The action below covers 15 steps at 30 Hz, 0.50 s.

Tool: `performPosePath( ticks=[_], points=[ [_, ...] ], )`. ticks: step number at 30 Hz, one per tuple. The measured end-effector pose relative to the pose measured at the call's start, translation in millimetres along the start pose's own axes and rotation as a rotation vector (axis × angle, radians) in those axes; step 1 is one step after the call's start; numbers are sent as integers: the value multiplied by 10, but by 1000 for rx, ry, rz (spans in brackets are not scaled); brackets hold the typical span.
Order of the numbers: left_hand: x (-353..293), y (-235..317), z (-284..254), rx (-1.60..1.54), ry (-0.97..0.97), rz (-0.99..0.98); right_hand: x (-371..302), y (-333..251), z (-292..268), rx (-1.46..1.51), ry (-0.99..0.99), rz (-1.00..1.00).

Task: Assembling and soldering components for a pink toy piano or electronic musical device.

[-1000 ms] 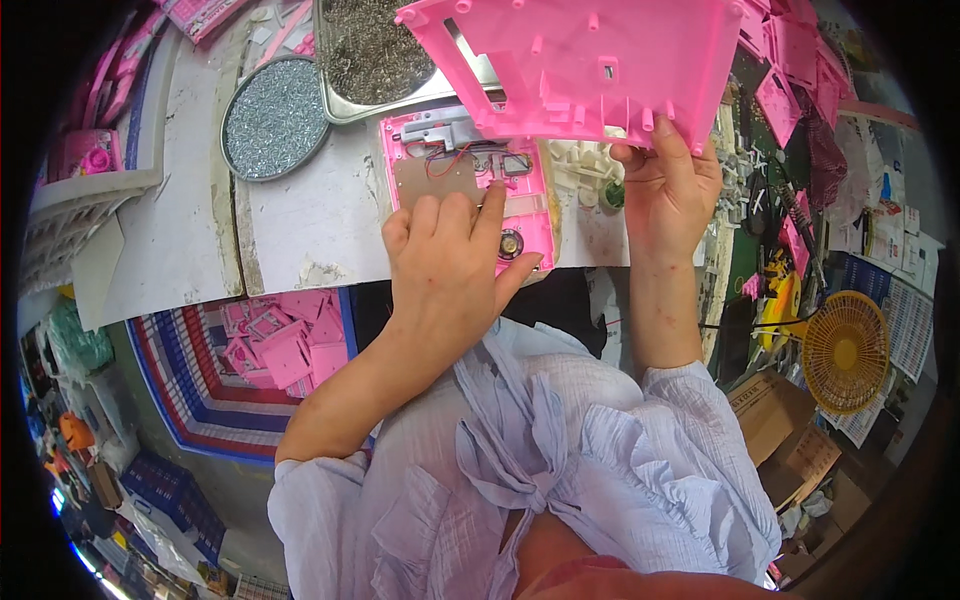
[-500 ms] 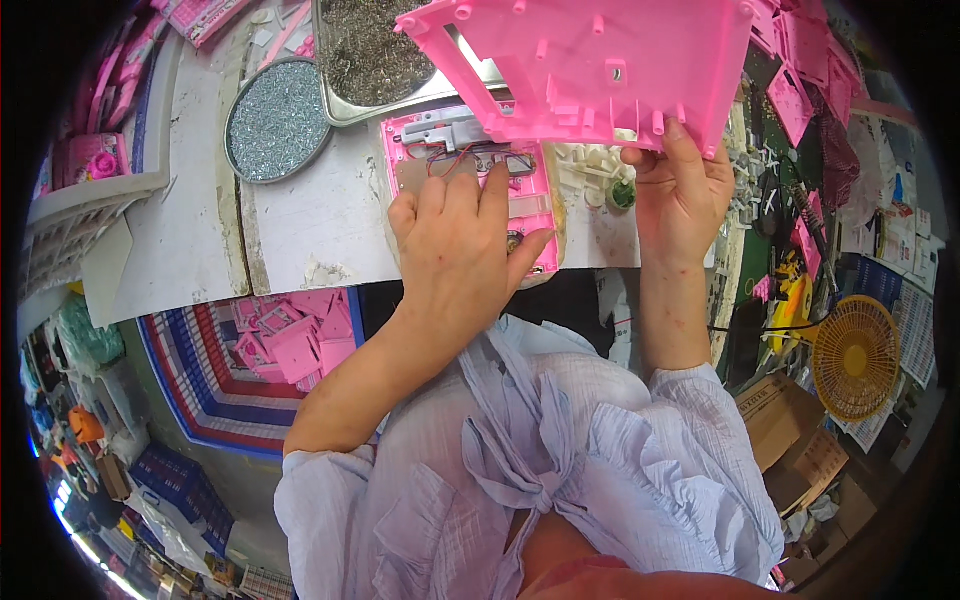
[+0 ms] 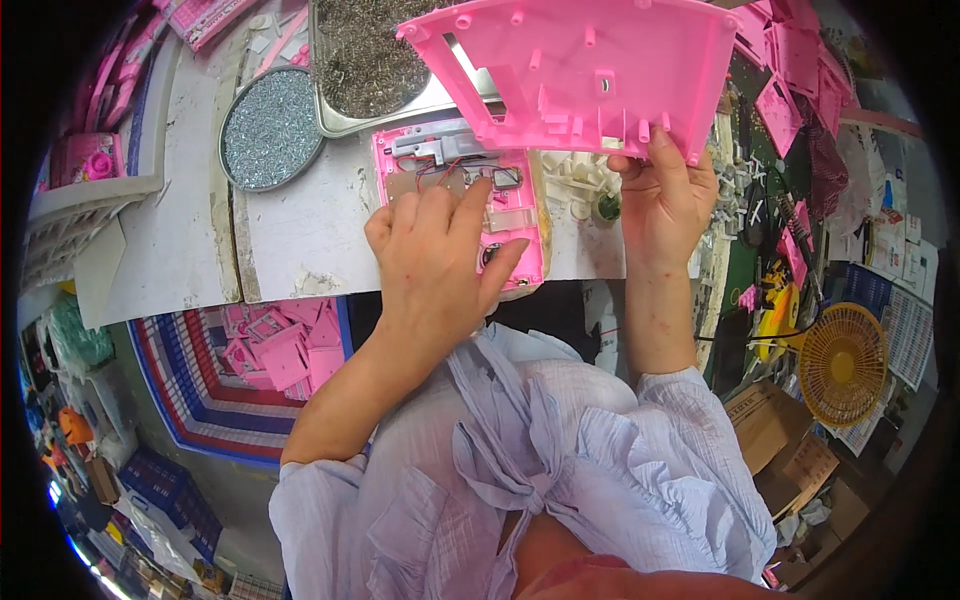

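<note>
Head view: far left of the left hand a round dish of silvery screws (image 3: 270, 128) sits on the white bench (image 3: 310, 230), with a metal tray of dark screws (image 3: 375, 55) just right of it. The left hand (image 3: 440, 255) lies flat, fingers spread, pressing on a small pink housing with exposed wiring (image 3: 470, 190). To its right the right hand (image 3: 665, 205) pinches the lower edge of a large pink plastic shell (image 3: 590, 70), raised above the bench. Beyond that hand stands a yellow fan (image 3: 845, 365)
</note>
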<state>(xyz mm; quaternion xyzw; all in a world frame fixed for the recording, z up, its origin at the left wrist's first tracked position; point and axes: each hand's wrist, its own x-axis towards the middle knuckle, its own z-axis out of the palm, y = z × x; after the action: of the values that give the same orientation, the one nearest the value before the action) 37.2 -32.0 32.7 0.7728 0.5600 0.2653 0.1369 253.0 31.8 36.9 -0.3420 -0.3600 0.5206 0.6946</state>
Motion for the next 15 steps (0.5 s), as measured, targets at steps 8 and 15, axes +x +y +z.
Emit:
performPosePath(
  ticks=[8,15],
  points=[
    [35,-178,-151,-272,114,-66,-18,-18,73,-31,20,11],
    [87,-439,-444,-566,190,-252,-36,-43,65,-61,-30,-57]
  ],
)
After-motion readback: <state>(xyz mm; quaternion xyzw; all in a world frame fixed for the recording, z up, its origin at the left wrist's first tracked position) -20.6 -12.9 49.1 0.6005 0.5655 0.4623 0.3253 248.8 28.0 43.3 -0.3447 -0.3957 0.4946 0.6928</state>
